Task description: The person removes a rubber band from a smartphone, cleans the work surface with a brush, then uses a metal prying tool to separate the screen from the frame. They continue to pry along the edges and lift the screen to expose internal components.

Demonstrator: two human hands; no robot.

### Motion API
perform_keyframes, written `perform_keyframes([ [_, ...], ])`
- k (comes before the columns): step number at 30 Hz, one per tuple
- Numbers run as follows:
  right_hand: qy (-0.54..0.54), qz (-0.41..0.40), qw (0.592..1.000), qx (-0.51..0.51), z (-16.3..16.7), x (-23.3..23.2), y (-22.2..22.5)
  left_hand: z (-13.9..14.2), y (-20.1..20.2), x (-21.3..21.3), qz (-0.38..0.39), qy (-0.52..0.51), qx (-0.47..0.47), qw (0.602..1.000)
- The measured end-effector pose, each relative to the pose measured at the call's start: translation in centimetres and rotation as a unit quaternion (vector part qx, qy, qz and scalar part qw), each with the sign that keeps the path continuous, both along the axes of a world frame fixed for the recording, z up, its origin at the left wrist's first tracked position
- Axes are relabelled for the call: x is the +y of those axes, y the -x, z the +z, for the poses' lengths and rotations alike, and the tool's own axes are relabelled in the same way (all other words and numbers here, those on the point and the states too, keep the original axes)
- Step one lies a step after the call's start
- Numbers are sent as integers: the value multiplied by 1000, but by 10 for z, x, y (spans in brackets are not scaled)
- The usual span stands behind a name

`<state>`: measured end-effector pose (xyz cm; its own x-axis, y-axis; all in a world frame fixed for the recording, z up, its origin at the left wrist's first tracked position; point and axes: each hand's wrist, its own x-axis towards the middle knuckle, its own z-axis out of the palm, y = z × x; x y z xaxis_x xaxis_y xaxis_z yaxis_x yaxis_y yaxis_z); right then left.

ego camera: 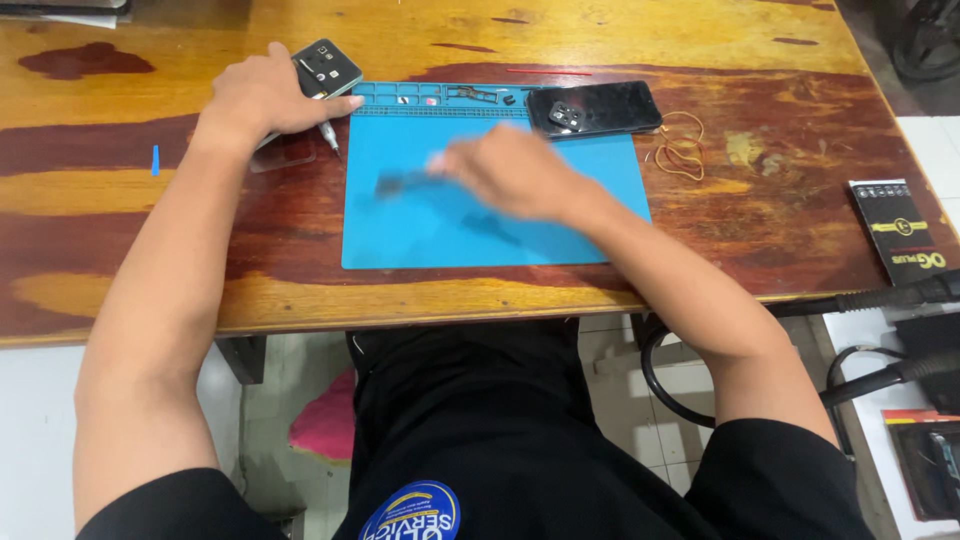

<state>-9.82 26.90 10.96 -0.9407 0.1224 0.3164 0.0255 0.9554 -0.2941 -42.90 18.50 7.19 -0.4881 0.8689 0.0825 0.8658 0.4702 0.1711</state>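
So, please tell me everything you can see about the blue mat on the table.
The mat is a flat blue rectangle, rubbery-looking, lying on the wooden table in front of the person. Along its far edge runs a row of small compartments holding tiny parts. A dark phone lies across its far right corner. The right hand is blurred above its middle, with a thin dark thing at the fingertips; whether that touches the mat cannot be told. The left hand is off the mat, to the left.

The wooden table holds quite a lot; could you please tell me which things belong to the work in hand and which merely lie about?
In hand:
left hand on grey phone
blurred right hand over blue rubber mat
thin metal tool

Lying about:
black phone
tan rubber bands
black flat box
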Motion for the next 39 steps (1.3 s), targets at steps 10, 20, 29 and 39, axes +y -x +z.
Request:
perform_keyframes([
  [10, -129, -233, 962, -63, -24, 25, 9, -4, 3, 8, -11, -1, 6, 1000],
  [20, -42, -118, 991, -51, -25, 10, 15, -1, -1, 4, -3, -11, 0, 1000],
  [29, -107, -161, 981, -36, -32, 25, 10, 2, 0, 8, -9, 6, -2, 1000],
  [39, -53, 13, 988, -147, 28, 0, -9, 12, 5, 12, -8, 16, 15, 1000],
])
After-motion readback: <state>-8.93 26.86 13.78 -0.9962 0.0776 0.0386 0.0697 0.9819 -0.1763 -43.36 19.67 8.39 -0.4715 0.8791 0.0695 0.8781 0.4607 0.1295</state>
